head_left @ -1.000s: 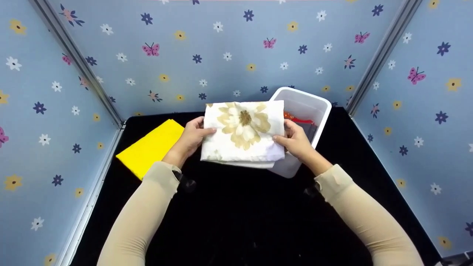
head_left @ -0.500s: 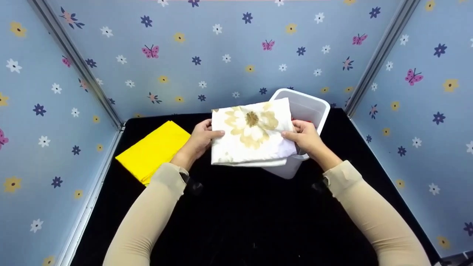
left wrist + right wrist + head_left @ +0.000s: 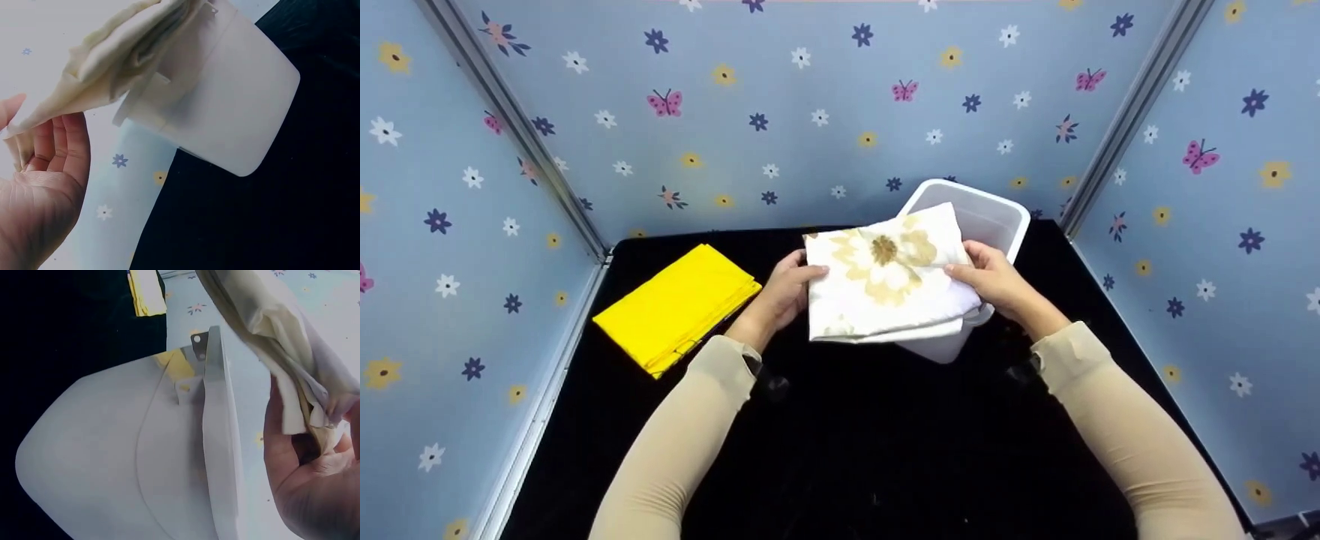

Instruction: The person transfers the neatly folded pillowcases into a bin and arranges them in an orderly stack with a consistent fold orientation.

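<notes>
A folded white cloth (image 3: 885,277) with a large tan flower print is held up between both hands. My left hand (image 3: 787,289) pinches its left edge, thumb on top and fingers beneath. On the opposite edge my right hand (image 3: 994,279) grips it the same way. The cloth overlaps the front of a white plastic bin (image 3: 986,206) in the head view and hides most of its opening. Both wrist views show the cloth's folded layers (image 3: 107,67) above the level of the bin's rim (image 3: 216,439).
A folded yellow cloth (image 3: 675,304) lies on the black table surface (image 3: 840,450) to the left. Blue walls (image 3: 810,97) printed with flowers and butterflies stand behind and on both sides, with metal posts (image 3: 1140,112) at the corners.
Both hands have carried the white cloth to the right, and it now tilts with its right side higher. It covers more of the bin's opening; the red and grey contents are now hidden.
</notes>
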`<state>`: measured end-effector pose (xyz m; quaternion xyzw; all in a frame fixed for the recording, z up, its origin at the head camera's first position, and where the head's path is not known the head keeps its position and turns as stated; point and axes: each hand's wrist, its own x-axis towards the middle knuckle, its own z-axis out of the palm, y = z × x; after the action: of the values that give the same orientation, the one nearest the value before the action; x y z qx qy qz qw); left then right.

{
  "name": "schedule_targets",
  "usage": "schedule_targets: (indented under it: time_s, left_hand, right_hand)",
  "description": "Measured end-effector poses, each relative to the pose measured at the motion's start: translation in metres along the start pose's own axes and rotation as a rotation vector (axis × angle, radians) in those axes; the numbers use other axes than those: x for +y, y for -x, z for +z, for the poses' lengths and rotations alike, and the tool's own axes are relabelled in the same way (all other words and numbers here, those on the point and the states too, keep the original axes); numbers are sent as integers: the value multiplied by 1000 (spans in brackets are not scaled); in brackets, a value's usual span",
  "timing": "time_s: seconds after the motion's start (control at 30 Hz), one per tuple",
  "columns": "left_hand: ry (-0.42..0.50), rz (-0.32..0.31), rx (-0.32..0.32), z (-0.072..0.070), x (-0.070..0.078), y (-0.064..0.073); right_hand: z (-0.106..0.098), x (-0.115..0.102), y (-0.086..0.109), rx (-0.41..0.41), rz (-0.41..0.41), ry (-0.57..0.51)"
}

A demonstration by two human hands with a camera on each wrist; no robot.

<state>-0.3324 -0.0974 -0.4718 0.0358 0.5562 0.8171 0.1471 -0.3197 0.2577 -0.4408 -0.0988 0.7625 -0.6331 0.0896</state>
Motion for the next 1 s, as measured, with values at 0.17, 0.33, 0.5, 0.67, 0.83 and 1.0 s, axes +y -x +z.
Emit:
schedule_targets:
  time_s: [0.17, 0.33, 0.5, 0.67, 0.83, 1.0]
  left_hand:
    - [13, -15, -6, 4, -8, -1]
    - [12, -19, -11, 10, -13, -4]
    - [5, -26, -3, 14, -15, -6]
    - [12, -35, 2, 15, -15, -8]
    - [27, -71, 27, 19, -15, -11]
    - [0, -110, 59, 18, -18, -15]
  right_hand:
    - [-7, 1, -1, -77, 79, -32]
    - [-15, -2, -1, -113, 180, -87]
    - [-22, -5, 0, -164, 234, -89]
    - [-26, -10, 2, -231, 260, -81]
    - [-30, -13, 3, -251, 251, -50]
    - [-33, -11, 2, -249, 240, -45]
